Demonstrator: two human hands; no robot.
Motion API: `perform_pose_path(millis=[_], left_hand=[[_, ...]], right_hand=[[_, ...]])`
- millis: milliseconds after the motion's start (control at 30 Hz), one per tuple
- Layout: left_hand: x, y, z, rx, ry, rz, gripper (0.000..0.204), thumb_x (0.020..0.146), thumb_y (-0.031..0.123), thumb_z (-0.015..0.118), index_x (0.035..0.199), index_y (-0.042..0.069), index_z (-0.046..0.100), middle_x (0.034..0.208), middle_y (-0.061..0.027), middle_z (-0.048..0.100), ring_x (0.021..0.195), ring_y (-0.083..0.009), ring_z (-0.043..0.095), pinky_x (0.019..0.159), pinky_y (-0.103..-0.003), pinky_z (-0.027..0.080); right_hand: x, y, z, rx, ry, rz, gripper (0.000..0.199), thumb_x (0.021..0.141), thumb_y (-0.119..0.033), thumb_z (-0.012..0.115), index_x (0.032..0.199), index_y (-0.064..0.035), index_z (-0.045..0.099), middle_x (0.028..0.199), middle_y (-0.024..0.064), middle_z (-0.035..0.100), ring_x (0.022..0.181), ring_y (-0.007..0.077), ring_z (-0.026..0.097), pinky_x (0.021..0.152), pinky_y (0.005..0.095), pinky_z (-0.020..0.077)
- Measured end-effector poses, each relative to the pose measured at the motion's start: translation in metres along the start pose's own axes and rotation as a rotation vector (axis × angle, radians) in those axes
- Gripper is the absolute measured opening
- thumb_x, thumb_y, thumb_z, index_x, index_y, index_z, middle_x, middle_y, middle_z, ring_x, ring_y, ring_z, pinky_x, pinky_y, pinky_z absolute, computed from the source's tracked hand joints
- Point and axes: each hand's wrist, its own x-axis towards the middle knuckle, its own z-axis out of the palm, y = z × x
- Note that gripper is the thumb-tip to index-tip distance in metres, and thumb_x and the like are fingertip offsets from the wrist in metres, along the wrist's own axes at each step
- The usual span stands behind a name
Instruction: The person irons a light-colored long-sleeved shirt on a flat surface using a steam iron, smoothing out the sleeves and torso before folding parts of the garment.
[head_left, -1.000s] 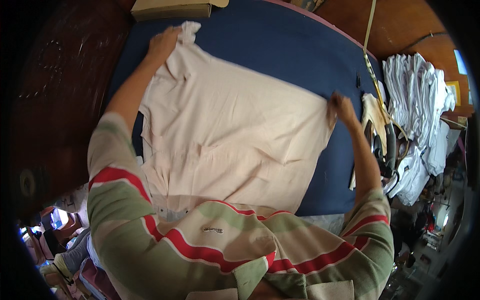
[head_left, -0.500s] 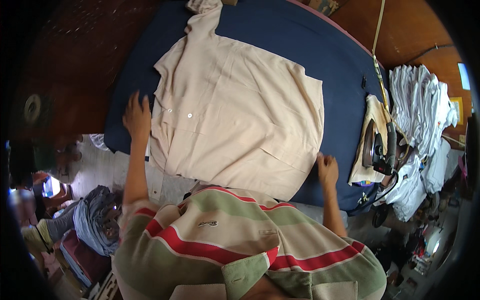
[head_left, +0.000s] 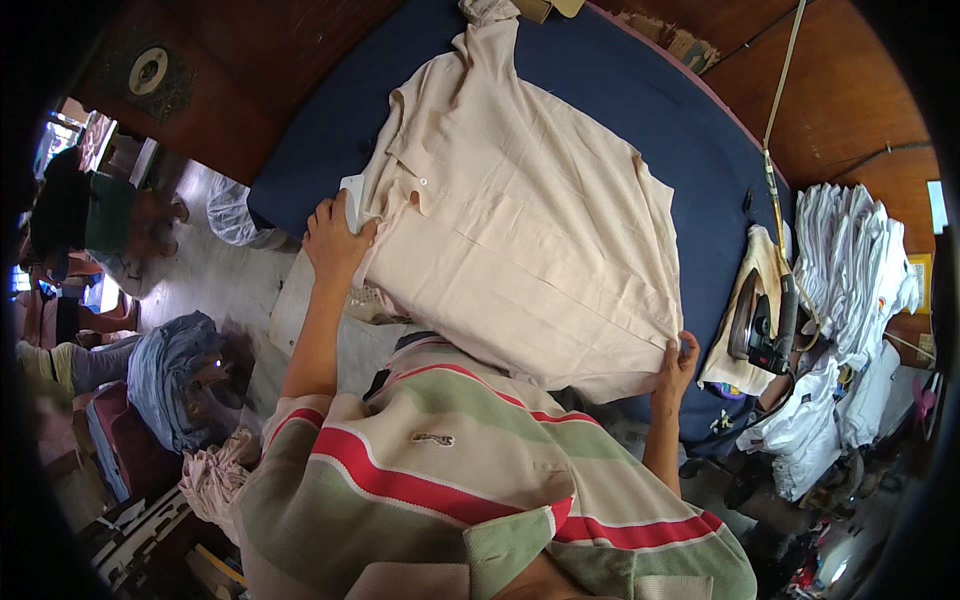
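A beige button shirt point(head_left: 530, 230) lies spread on a dark blue padded table, one sleeve stretching to the far edge. Small white buttons show near its left side. At the shirt's near left edge, my left hand point(head_left: 337, 243) has its thumb against the cloth and its fingers curled at the border. Between thumb and fingers a flat white piece point(head_left: 353, 197) sticks out; its kind is unclear. My right hand point(head_left: 674, 372) pinches the shirt's near right corner. Along the near side, a wide band of the cloth shows a long straight crease.
An electric iron point(head_left: 757, 335) rests on a beige cloth pad point(head_left: 727, 367) at the table's right, its cord running upward. White garments point(head_left: 850, 260) hang beyond it. A blue-grey cloth bundle point(head_left: 172, 370) sits low on the left. A wooden panel point(head_left: 225, 60) borders the far left.
Both hands have come onto the shirt's near edge, the left moving right and the right moving down to its corner. The near part of the cloth now lies flatter. The whole view has shifted.
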Motion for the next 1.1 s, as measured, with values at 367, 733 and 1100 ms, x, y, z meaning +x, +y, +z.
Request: perform_pose_path(millis=[367,733,1100], left_hand=[[-0.009,-0.008,0.002,-0.204,-0.098,-0.168,0.069,0.074,0.008,0.062,0.136,0.016,0.032,0.114,-0.0158,0.05,0.097,-0.033,0.056,0.08,-0.044,0.046],[0.028,-0.004,-0.027,0.101,0.048,-0.111,0.073,0.079,0.023,0.061,0.142,0.017,0.025,0.139,-0.0132,0.037,0.119,-0.0361,0.045,0.091,-0.053,0.038],[0.205,0.057,0.059,-0.132,-0.286,0.269,0.029,0.084,0.027,0.059,0.109,0.014,0.051,0.118,-0.0151,0.054,0.11,-0.0351,0.051,0.089,-0.046,0.043]], right_hand=[[-0.031,0.003,-0.019,-0.156,-0.132,0.108,0.035,0.079,0.003,0.044,0.111,0.0014,0.059,0.093,0.0012,0.058,0.07,0.0043,0.048,0.064,0.0172,0.0368],[0.042,-0.018,-0.018,-1.094,-0.192,-0.344,0.023,0.084,-0.014,0.054,0.102,-0.0012,0.06,0.103,0.0203,0.058,0.094,0.039,0.054,0.081,0.0432,0.0434],[0.276,-0.05,0.095,-1.17,-0.729,-0.192,0.043,0.076,-0.024,0.064,0.112,-0.0017,0.057,0.092,0.0175,0.064,0.088,0.0294,0.062,0.078,0.037,0.0462]])
